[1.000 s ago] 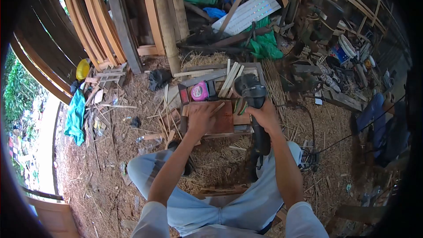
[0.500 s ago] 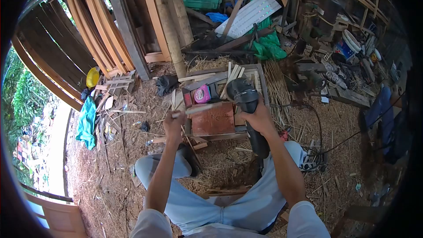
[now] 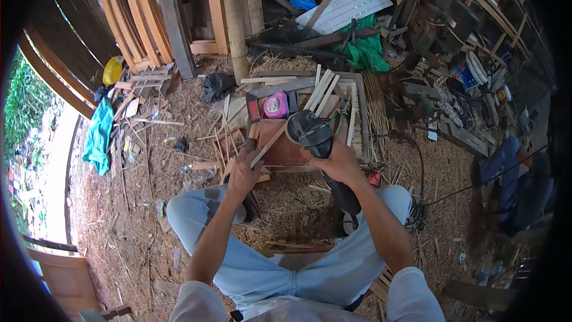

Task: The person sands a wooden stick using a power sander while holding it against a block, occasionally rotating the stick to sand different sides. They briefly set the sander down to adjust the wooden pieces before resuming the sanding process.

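Observation:
My left hand [image 3: 243,173] is closed around a thin wooden strip [image 3: 271,145], which slants up and right toward the grinder. In my right hand [image 3: 344,164] is a black angle grinder [image 3: 316,133], gripped by its body with the disc end pointing up and left. The grinder's disc edge is right at the strip's far end. Beneath both lies a reddish-brown board [image 3: 285,155] on a low wooden bench [image 3: 360,98]. A pink tape measure [image 3: 276,105] sits just beyond the board. Several pale wood strips [image 3: 322,90] lie behind the grinder.
Sawdust and wood scraps cover the ground. A black bag [image 3: 218,87] lies left of the bench, with a teal cloth [image 3: 99,140] farther left. A dark cable [image 3: 419,158] runs along the right. Part of another person's clothed leg [image 3: 501,158] shows at far right.
The strip has swung from nearly level to a slant, and my left hand has moved slightly right and down. The grinder head has come left to the strip. The whole view has shifted.

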A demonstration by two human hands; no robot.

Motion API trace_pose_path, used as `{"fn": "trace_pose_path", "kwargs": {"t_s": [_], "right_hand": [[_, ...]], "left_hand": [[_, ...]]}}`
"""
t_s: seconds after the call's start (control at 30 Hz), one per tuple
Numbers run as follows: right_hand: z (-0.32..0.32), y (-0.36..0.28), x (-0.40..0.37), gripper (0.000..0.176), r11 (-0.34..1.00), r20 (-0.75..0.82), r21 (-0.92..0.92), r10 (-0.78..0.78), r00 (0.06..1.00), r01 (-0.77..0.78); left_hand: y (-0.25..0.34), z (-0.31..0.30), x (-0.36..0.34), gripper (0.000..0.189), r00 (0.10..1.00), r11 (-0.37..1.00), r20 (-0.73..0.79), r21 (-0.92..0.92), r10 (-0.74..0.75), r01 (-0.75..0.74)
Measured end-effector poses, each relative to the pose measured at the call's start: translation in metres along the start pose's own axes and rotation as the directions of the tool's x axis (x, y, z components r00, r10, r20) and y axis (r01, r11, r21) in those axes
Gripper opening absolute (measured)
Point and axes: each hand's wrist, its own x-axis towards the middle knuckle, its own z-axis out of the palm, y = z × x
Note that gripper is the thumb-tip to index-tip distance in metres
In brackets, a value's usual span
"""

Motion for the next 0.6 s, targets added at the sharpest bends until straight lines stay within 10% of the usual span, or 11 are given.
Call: {"fn": "trace_pose_path", "kwargs": {"t_s": [0.6], "right_hand": [[0.018,-0.008,-0.001,0.064,0.994,0.069,-0.104,0.021,0.997,-0.014]], "left_hand": [[-0.028,0.019,0.002,0.027,1.0,0.994,0.011,-0.11,0.006,-0.005]]}}
